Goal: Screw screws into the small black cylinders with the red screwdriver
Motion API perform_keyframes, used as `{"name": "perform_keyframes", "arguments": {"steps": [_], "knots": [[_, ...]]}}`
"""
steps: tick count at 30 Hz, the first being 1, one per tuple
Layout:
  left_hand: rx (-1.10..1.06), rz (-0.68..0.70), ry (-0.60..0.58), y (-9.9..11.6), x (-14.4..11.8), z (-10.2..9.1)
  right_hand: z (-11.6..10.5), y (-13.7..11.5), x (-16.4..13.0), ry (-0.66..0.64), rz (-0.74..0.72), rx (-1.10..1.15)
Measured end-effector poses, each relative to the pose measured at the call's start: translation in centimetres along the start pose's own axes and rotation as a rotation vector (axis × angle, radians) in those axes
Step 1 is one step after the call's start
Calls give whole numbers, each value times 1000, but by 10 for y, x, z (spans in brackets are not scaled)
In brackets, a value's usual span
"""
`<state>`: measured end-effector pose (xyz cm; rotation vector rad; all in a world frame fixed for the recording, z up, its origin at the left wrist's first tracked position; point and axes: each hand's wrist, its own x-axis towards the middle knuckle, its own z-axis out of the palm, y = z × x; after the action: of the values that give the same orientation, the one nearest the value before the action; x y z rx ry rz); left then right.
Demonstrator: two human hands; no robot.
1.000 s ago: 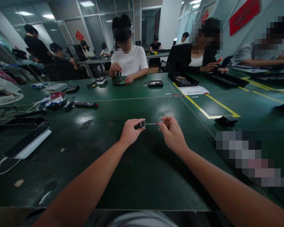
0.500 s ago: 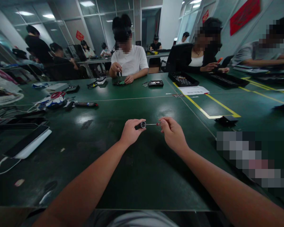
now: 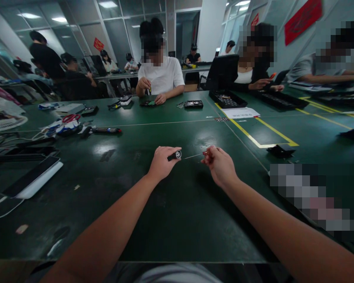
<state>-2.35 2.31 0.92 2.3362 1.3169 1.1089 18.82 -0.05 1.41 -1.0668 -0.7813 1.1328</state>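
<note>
1. Over the green table (image 3: 171, 220), both forearms reach forward, hands level and near each other.
2. Left hand (image 3: 161, 163) is clenched around a black handle (image 3: 175, 155).
3. Right hand (image 3: 221, 165) pinches a thin bit (image 3: 194, 155), its tip just apart from the handle.

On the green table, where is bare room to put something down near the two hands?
The table is bare in front of the left hand and right hand, and beyond them up to the pen. The left edge is crowded: tablet, scissors, cables. A blurred item lies right.
</note>
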Motion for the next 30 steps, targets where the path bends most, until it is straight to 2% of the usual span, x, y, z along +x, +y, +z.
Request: {"name": "perform_keyframes", "arguments": {"steps": [7, 13, 30], "knots": [[7, -14, -27, 1, -1, 2, 0, 6, -3, -55, -187, -143], [17, -23, -47, 3, -2, 3, 1, 3, -8, -116, -349, -300], [53, -29, -100, 5, -2, 4, 4, -16, -27, -117, -686, -839]]}}
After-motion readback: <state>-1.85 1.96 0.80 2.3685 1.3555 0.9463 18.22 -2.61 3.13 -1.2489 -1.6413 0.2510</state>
